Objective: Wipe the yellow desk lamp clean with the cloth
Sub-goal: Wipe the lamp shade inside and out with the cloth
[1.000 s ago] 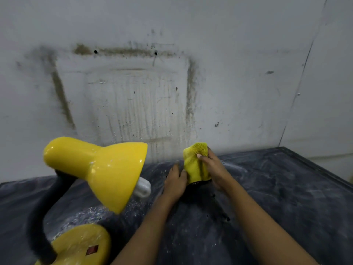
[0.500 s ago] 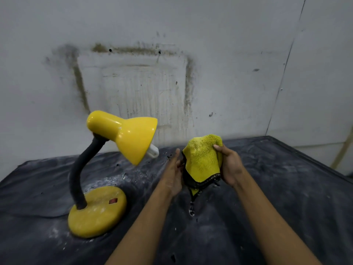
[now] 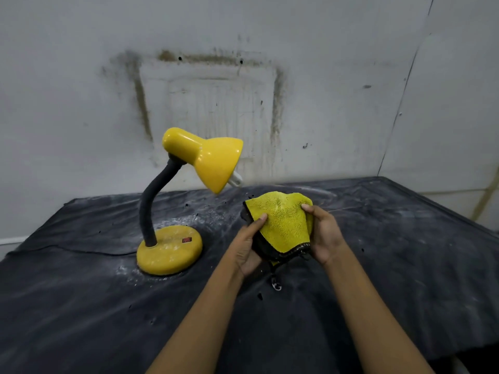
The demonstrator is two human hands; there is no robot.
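A yellow desk lamp [image 3: 208, 157] stands left of centre on the dusty black table, with a black bendy neck, a round yellow base [image 3: 168, 251] speckled with white dust, a red switch and a white bulb poking out of the shade. To its right I hold a yellow cloth [image 3: 282, 222] with a dark edge, spread between both hands above the table. My left hand [image 3: 249, 244] grips its left side with the thumb on top. My right hand [image 3: 324, 233] grips its right side. Neither hand touches the lamp.
The black table cover [image 3: 81, 306] is streaked with white powder, thickest around the lamp base. A thin black cord runs left from the base. A stained white wall [image 3: 216, 103] rises close behind. The table's right edge [image 3: 445, 209] slants toward me.
The view has pulled back, so the whole lamp now shows. Both hands have lifted the cloth off the table and opened it out wider between them.
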